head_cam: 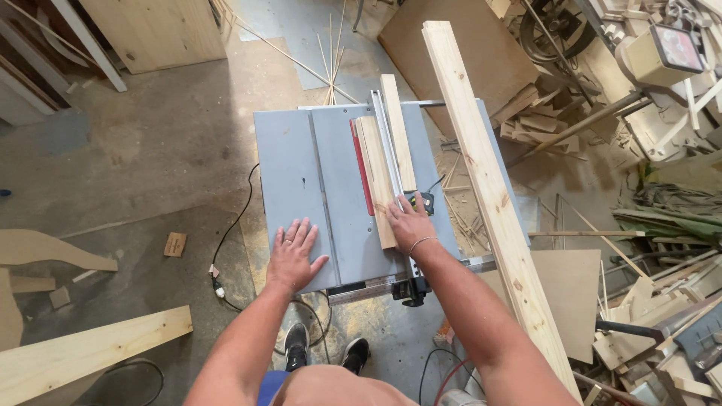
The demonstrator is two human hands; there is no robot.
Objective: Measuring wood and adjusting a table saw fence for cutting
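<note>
On the saw table [289, 150], right hand [410, 223] presses wood strip [374, 177] pointing away; left hand [292, 254] flat

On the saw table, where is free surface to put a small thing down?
The far-left part of the grey saw table, beyond the left hand, is bare. It is crowded around the right hand: wood strip, fence, long plank.

A small brown cardboard tag [174, 244] lies flat on the concrete floor [150, 150], left of the bench [289, 150], near its front left corner; it is rectangular, and dark marks are on its face. At the top right, among the wood scraps, a beige machine [647, 64] carries a tilted rectangular plate [677, 47], red and whitish inside a dark frame. I cannot tell if it is a screen or a label.
</note>
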